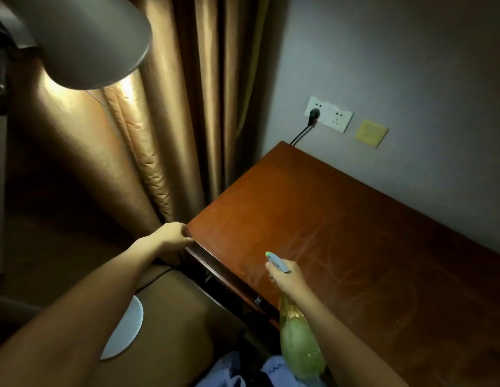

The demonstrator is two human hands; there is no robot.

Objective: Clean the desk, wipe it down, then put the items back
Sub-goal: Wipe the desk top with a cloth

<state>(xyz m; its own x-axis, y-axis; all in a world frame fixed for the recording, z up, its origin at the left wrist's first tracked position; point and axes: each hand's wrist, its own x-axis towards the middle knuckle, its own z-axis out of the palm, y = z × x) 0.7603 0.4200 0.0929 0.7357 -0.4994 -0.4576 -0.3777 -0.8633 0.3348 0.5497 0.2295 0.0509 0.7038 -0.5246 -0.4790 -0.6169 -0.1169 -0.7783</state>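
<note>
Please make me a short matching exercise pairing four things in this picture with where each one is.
Things:
1. spray bottle
2. left hand
3. black plug
4. lamp shade

Places:
A. in the wall socket
B. gripped by the right hand
C. top left, before the curtain
D. on the desk's near corner

Pairs: 1-B, 2-D, 3-A, 4-C

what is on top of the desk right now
The desk top shows only faint streaks. The right hand holds a spray bottle over its front edge; the left hand grips the corner. The far right end is out of frame.
</note>
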